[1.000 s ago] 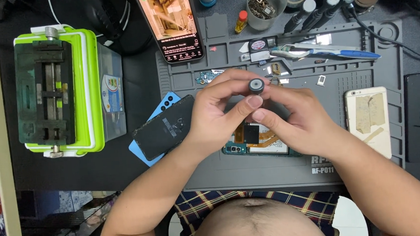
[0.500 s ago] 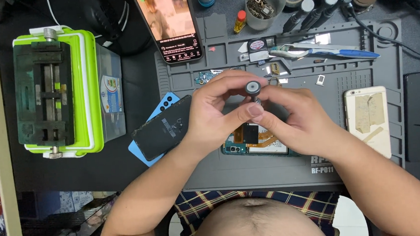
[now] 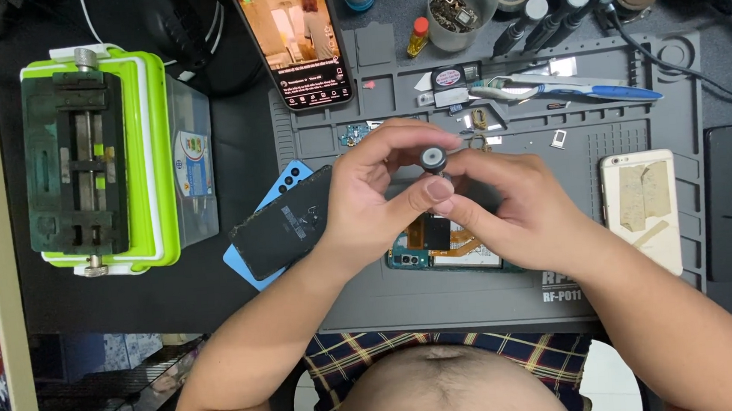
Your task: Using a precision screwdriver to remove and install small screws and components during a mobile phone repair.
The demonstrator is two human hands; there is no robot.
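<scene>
Pinching one small round black part [image 3: 433, 159], two hands.

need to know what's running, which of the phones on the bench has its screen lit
The phone at the top of the grey mat, showing a bright picture. The white phone at right lies back up, and the opened phone lies under the hands.

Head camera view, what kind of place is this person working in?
Most likely a phone repair bench. A grey repair mat with small compartments covers the desk, an opened phone lies under the hands with its insides showing, and a green clamping jig stands at the left.
</scene>
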